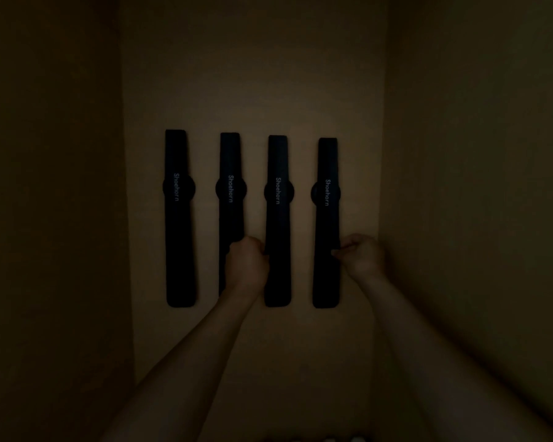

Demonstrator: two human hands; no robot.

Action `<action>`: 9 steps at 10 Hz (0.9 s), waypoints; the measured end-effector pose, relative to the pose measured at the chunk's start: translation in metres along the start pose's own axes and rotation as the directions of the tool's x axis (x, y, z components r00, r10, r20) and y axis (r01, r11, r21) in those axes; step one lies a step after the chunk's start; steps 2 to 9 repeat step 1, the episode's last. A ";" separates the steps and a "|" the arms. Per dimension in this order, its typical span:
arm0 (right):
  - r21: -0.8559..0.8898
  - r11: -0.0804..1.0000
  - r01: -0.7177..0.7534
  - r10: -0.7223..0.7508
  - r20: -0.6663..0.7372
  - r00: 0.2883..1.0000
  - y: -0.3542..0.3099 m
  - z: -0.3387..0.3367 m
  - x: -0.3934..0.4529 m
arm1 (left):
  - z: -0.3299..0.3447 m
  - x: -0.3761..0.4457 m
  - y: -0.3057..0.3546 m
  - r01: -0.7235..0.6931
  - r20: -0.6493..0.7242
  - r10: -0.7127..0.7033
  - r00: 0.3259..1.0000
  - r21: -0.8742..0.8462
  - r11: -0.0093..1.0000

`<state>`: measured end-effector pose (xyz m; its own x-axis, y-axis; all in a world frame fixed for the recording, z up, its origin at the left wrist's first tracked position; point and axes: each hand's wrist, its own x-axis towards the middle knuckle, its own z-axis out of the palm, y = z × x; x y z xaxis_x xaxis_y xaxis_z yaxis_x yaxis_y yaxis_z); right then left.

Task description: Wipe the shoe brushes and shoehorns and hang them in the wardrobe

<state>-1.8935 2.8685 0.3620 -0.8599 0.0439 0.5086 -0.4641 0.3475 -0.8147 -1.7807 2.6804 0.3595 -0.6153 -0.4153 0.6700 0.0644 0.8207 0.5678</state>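
Note:
Several black shoehorns marked "Shoehorn" hang side by side on the back wall of the dim wardrobe [253, 74]. My left hand [246, 260] is curled in front of the lower part of the second shoehorn [230, 161]. Its thumb side pinches the left edge of the third shoehorn [277, 218]. My right hand [361, 253] pinches the right edge of the rightmost shoehorn [326, 218] at the same height. The leftmost shoehorn [179, 224] hangs untouched. No shoe brushes are in view.
The wardrobe's left side wall [51, 218] and right side wall [476, 218] close in the space around my arms. Each shoehorn sits on a round dark holder [165, 188] at mid height. The light is very low.

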 end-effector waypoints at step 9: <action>-0.053 0.998 0.020 -0.023 -0.056 0.998 -0.006 -0.006 -0.010 | -0.011 -0.010 0.004 -0.017 -0.019 0.018 1.000 0.057 0.998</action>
